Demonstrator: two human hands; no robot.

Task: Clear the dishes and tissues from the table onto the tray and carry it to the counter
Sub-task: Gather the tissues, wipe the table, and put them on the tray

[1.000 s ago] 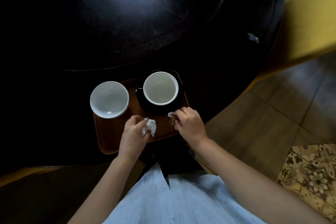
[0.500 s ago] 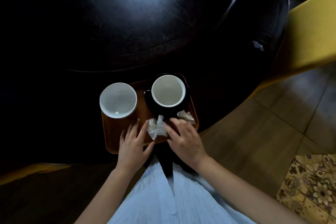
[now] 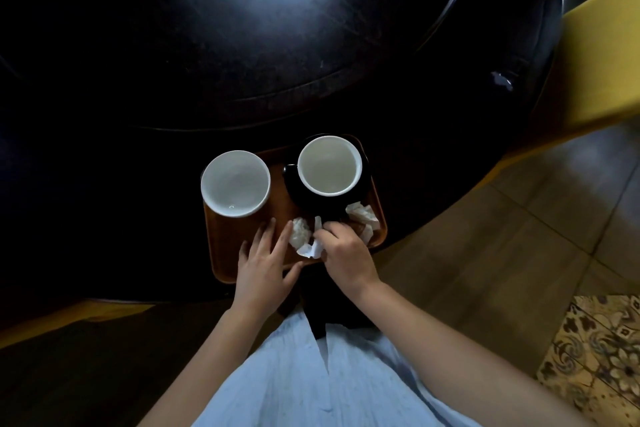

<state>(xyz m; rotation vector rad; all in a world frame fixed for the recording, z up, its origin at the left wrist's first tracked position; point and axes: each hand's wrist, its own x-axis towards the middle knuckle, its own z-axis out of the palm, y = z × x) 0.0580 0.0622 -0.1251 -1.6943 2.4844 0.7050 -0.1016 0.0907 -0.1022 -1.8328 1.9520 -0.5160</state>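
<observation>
A brown tray [image 3: 235, 246] lies on the dark round table [image 3: 242, 62], near its front edge. On the tray stand a white bowl [image 3: 235, 183] at the left and a white-lined cup [image 3: 329, 165] on a black saucer [image 3: 298, 199] at the right. One crumpled tissue [image 3: 300, 236] lies on the tray's near side between my hands. A second tissue [image 3: 362, 215] lies by the tray's right rim. My left hand [image 3: 265, 263] rests flat on the tray, fingers spread, holding nothing. My right hand [image 3: 346, 256] has its fingers curled onto the middle tissue.
A small pale scrap [image 3: 501, 80] lies on the table at the far right. A yellow chair [image 3: 602, 55] stands right of the table, and another yellow edge [image 3: 69, 315] shows at lower left. A patterned rug [image 3: 595, 357] covers the tiled floor at the right.
Both hands set the tissues down on the tray and opened. My right hand has since shifted left and curled its fingers onto the middle tissue, while my left hand lies flat.
</observation>
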